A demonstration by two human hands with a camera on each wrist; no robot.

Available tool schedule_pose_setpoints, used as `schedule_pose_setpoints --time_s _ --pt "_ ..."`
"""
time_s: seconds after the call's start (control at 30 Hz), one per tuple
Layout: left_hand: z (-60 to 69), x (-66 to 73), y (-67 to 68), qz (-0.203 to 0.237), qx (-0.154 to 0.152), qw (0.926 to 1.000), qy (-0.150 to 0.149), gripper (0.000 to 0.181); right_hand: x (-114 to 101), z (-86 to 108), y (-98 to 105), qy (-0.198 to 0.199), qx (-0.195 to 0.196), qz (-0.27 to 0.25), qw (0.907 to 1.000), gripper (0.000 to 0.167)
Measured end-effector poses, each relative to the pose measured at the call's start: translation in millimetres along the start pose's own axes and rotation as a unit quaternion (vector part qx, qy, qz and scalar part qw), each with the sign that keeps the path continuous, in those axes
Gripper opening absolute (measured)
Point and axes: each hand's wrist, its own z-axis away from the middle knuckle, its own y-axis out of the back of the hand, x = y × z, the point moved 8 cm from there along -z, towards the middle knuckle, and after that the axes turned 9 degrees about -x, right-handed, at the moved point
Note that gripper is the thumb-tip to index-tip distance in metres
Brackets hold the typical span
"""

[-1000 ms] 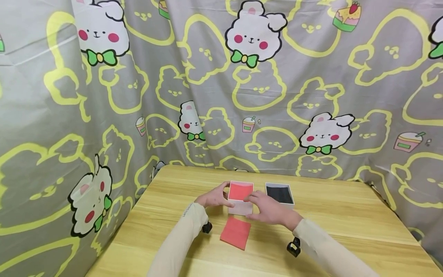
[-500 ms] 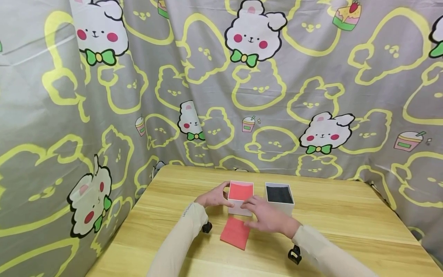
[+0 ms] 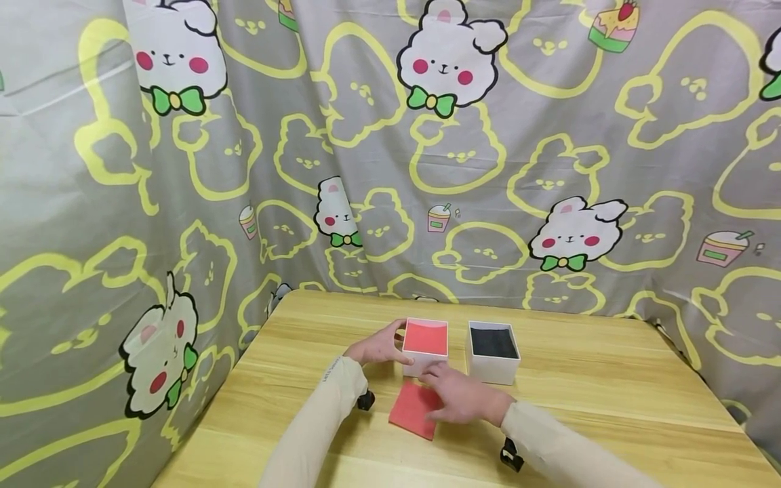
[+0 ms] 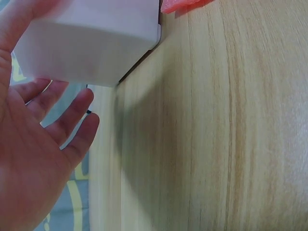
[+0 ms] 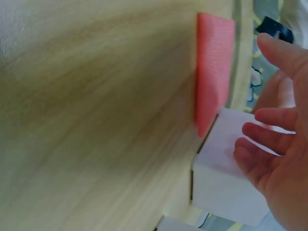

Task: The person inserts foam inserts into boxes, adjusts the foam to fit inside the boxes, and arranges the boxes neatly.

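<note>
A white box (image 3: 424,364) with a red sheet (image 3: 426,339) inside its open top stands near the middle of the table. My left hand (image 3: 379,344) grips this box by its left side, thumb at the front; in the left wrist view the index and middle fingertips reach the box (image 4: 86,48) while the other fingers stay apart from it. In front of the box lies a flat red foam piece (image 3: 410,412). Over its right edge hovers my right hand (image 3: 460,396), fingers loosely bent and holding nothing. The right wrist view shows the foam piece (image 5: 214,67) apart from that hand.
A second white box (image 3: 493,369), with a dark sheet (image 3: 493,343) inside, stands just right of the first. A patterned curtain (image 3: 378,156) hangs behind and to the left of the wooden table (image 3: 579,379).
My right hand has moved away from the red-filled box's front and toward me, down over the flat red foam piece. The left hand has kept its place on the box.
</note>
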Motion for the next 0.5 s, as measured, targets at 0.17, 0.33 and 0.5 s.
schedule_pose_setpoints --time_s 0.17,0.33,0.5 --pt "-0.9 -3.7 -0.8 0.008 0.002 1.0000 0.004 0.092 -0.4 -5.1 -13.5 -0.012 -0.021 0.014 0.9996 0.080" --pt "-2.0 -5.1 -0.8 0.012 0.003 0.9999 0.006 0.094 -5.0 -8.6 -19.3 -0.014 -0.027 0.040 0.9987 0.089" --pt "-2.1 -3.8 0.0 0.010 0.006 0.9999 0.008 0.095 -7.1 -10.6 -22.9 -0.021 -0.034 0.050 0.9980 0.096"
